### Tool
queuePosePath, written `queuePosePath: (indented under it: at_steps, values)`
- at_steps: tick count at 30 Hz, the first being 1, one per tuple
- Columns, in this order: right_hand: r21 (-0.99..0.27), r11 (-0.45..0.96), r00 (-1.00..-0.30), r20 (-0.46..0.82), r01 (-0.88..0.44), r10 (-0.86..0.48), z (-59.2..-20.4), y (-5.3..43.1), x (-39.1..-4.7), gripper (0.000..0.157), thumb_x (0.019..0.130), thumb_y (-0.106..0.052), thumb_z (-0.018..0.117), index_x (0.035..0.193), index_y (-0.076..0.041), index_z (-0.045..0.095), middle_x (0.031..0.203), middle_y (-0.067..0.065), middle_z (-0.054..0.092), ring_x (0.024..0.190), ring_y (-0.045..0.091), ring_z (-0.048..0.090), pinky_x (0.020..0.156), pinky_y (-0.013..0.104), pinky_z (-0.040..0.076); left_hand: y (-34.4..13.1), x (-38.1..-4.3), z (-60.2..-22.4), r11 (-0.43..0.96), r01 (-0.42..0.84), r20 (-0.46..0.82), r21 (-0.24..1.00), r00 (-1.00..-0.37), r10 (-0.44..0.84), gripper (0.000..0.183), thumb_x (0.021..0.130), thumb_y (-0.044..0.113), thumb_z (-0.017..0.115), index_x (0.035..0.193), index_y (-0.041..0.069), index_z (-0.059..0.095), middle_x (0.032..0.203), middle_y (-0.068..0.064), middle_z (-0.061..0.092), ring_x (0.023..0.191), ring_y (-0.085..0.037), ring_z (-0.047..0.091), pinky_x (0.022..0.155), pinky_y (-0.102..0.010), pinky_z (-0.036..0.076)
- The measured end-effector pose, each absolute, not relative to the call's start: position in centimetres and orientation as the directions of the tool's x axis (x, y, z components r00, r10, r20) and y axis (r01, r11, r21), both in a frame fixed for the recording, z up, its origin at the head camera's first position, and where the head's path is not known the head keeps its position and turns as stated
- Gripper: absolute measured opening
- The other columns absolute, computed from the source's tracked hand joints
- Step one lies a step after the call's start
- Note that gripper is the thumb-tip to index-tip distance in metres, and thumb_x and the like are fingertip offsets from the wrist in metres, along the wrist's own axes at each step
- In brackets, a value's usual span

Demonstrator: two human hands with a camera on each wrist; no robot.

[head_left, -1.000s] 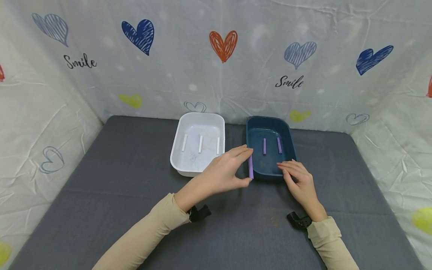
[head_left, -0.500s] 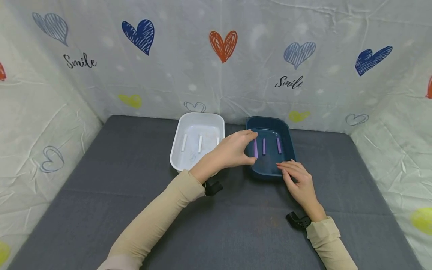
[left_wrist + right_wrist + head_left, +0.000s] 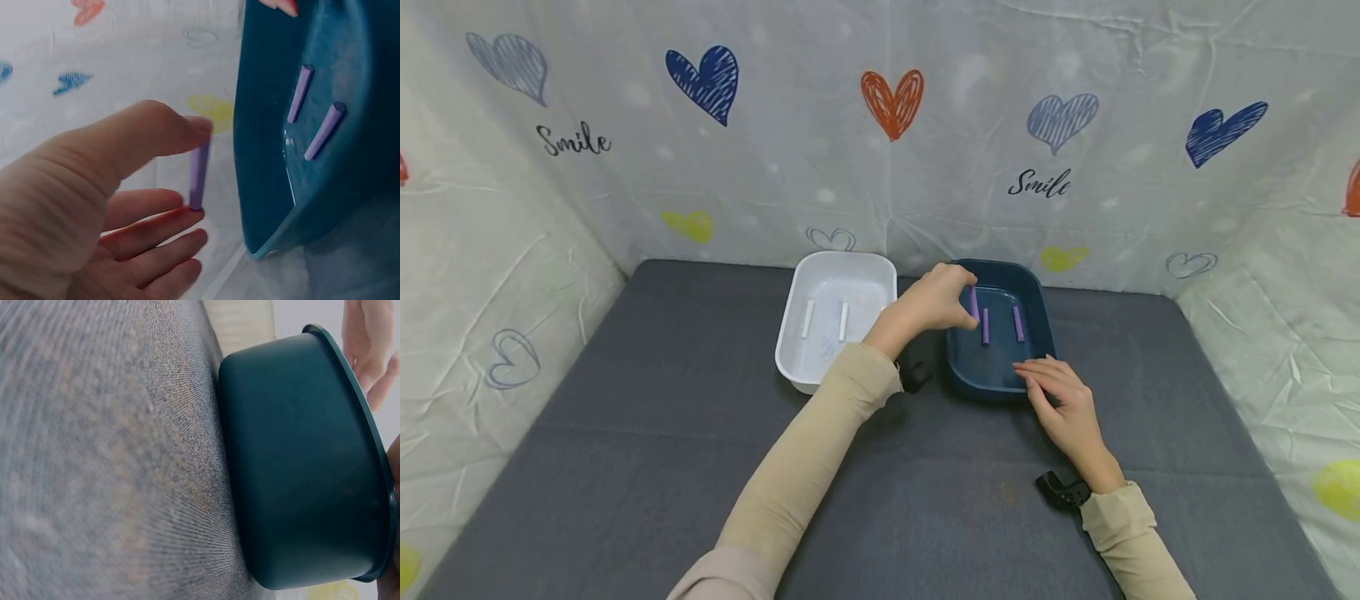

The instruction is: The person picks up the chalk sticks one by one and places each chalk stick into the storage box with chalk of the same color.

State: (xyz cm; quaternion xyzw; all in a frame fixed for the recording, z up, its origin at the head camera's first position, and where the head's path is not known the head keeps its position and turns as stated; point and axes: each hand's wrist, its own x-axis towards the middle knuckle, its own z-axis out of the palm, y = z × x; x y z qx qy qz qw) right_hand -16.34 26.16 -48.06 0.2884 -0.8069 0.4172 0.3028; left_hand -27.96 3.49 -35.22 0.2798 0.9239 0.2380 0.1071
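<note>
My left hand [image 3: 934, 302] pinches a purple chalk stick [image 3: 199, 175] by its two ends, thumb at one and a fingertip at the other. It is over the left side of a dark blue tub [image 3: 1000, 372], close to two more purple chalk sticks [image 3: 986, 327] lying inside. The other fingers are spread beneath in the left wrist view. My right hand [image 3: 1066, 408] rests at the tub's near right corner, fairly straight fingers over the rim. The right wrist view shows mainly the tub's outer wall [image 3: 300, 462], with bits of that hand at the edge.
To the left stands a white tub [image 3: 816, 367] with white chalk sticks [image 3: 843, 322] in it; my left forearm covers its right side. Both tubs stand at the back of a grey cloth-covered table [image 3: 625, 400], before a curtain [image 3: 805, 158] printed with hearts.
The left hand has moved forward and slightly right, carrying the purple chalk stick from the blue tub's near left edge to over its far left part. My right hand has stayed in place.
</note>
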Motion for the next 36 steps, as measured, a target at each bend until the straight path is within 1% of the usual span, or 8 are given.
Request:
queuePosePath:
  at_steps: [5,7,12,17,23,26,29,36]
  values:
    - [-0.492,0.487,-0.645,0.733,-0.722,-0.216,-48.1,26.2,-16.3,0.026,0.081,0.017,0.066,0.103,0.006,0.075,0.108,0.015,0.073,0.105,0.034,0.063,0.112,0.040,0.036,4.6,-29.2,-36.1,0.736,0.412,-0.072,0.537,-0.847,0.527,0.063,0.081,0.019,0.079,0.137,-0.001,0.057,0.129,-0.012,0.061,0.098,-0.020,0.057,0.085,-0.031,0.050]
    - [-0.489,0.486,-0.642,0.735,-0.725,-0.218,-48.2,26.2,-16.3,0.026,0.081,0.017,0.066,0.103,0.006,0.075,0.108,0.015,0.073,0.105,0.034,0.063,0.112,0.041,0.036,5.0,-29.6,-36.6,0.738,0.403,-0.080,0.541,-0.849,0.522,0.052,0.081,0.017,0.078,0.127,-0.002,0.063,0.119,-0.013,0.064,0.088,-0.020,0.056,0.077,-0.031,0.049]
    - [-0.485,0.484,-0.638,0.738,-0.728,-0.220,-48.2,26.1,-16.4,0.026,0.081,0.016,0.065,0.103,0.006,0.075,0.108,0.016,0.073,0.105,0.034,0.063,0.111,0.042,0.037,5.9,-30.1,-37.8,0.785,0.391,-0.133,0.480,-0.852,0.506,0.037,0.083,0.018,0.079,0.112,0.001,0.065,0.106,-0.011,0.060,0.082,-0.020,0.055,0.070,-0.033,0.048]
    - [-0.474,0.489,-0.631,0.743,-0.732,-0.224,-48.2,26.0,-16.3,0.025,0.082,0.015,0.064,0.103,0.006,0.075,0.108,0.017,0.073,0.104,0.035,0.064,0.110,0.044,0.039,6.8,-30.5,-38.3,0.846,0.390,-0.196,0.364,-0.855,0.479,0.053,0.084,0.020,0.080,0.130,0.007,0.058,0.124,-0.008,0.056,0.099,-0.019,0.055,0.082,-0.035,0.051]
    - [-0.474,0.495,-0.635,0.740,-0.728,-0.224,-48.2,26.1,-16.3,0.025,0.083,0.014,0.064,0.103,0.005,0.075,0.109,0.015,0.073,0.105,0.034,0.064,0.108,0.048,0.039,8.1,-30.6,-38.2,0.889,0.412,-0.247,0.201,-0.857,0.453,0.049,0.086,0.022,0.078,0.130,0.013,0.059,0.127,-0.005,0.060,0.109,-0.023,0.057,0.096,-0.039,0.048]
    - [-0.478,0.489,-0.634,0.740,-0.729,-0.222,-48.2,26.1,-16.4,0.025,0.082,0.015,0.065,0.103,0.005,0.075,0.108,0.015,0.073,0.104,0.034,0.064,0.109,0.048,0.038,8.4,-30.5,-38.5,0.897,0.429,-0.258,0.104,-0.860,0.441,0.050,0.086,0.024,0.078,0.132,0.016,0.060,0.133,-0.005,0.058,0.125,-0.028,0.050,0.112,-0.042,0.035]
    - [-0.481,0.483,-0.633,0.742,-0.731,-0.219,-48.3,26.1,-16.4,0.026,0.081,0.015,0.066,0.102,0.005,0.076,0.108,0.015,0.073,0.104,0.034,0.064,0.110,0.047,0.038,8.5,-30.4,-39.2,0.894,0.447,-0.262,0.040,-0.858,0.441,0.054,0.084,0.025,0.079,0.134,0.017,0.060,0.140,-0.005,0.055,0.138,-0.031,0.039,0.120,-0.044,0.018]
    - [-0.478,0.485,-0.632,0.744,-0.732,-0.220,-48.2,26.2,-16.5,0.025,0.081,0.015,0.066,0.102,0.005,0.076,0.107,0.015,0.073,0.103,0.034,0.064,0.110,0.047,0.037,8.0,-30.6,-40.8,0.867,0.497,-0.251,0.015,-0.838,0.485,0.049,0.080,0.027,0.084,0.124,0.016,0.066,0.134,-0.005,0.059,0.136,-0.030,0.040,0.121,-0.047,0.004]
